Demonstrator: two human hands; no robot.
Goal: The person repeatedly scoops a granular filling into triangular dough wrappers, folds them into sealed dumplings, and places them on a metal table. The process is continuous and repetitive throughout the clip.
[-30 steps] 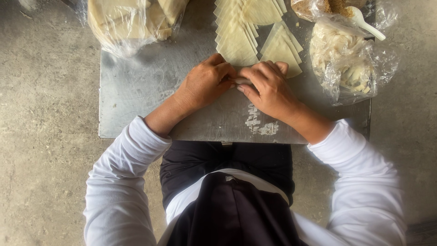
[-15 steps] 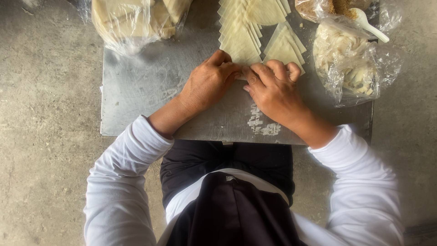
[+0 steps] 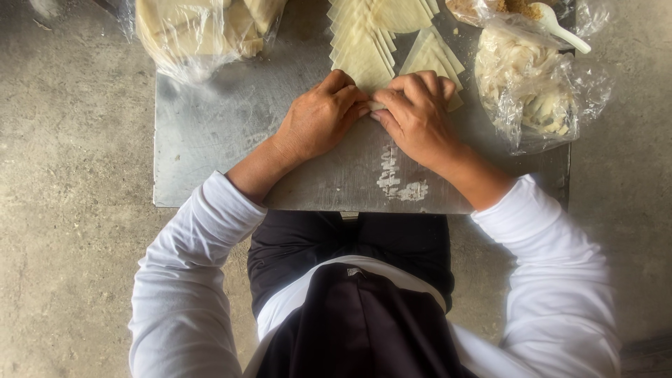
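Both hands meet at the middle of the grey metal tabletop. The left hand and the right hand are curled, fingertips pinched together on a small pale dough wrapper that shows only as a sliver between them, lying on the tabletop just near of the stacks. Just beyond the knuckles lies a fanned stack of square wrappers, with a stack of folded triangles to its right. At far left sits a plastic bag of wrappers. At far right a clear bag of pale shredded filling holds a white spoon. Floury smears mark the near part of the tabletop.
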